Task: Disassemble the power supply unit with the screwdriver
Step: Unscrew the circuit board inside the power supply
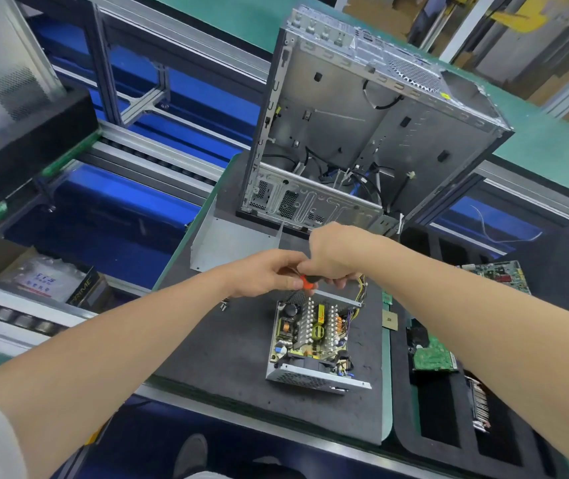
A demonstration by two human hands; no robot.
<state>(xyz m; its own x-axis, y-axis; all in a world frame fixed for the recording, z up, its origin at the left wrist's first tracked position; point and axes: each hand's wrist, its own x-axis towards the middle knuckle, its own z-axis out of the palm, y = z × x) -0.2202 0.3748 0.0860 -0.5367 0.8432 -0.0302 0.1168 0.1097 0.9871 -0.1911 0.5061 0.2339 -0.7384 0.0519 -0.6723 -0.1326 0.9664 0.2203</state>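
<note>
The power supply unit [312, 344] lies on the dark foam mat [227, 347] with its lid off, so the circuit board, heat sinks and coils show. Its yellow and black wires [362, 283] trail from the far right corner. Both hands meet just above its far edge. My left hand [262, 276] and my right hand [333, 252] both grip a screwdriver with a red and black handle [307, 281]. The screwdriver's tip is hidden behind the fingers.
An empty computer case [362, 126] stands open behind the mat, and a bent metal cover [234, 242] lies in front of it. Black foam trays [448, 402] at the right hold circuit boards [433, 356]. A small chip [390, 319] lies by the mat's edge.
</note>
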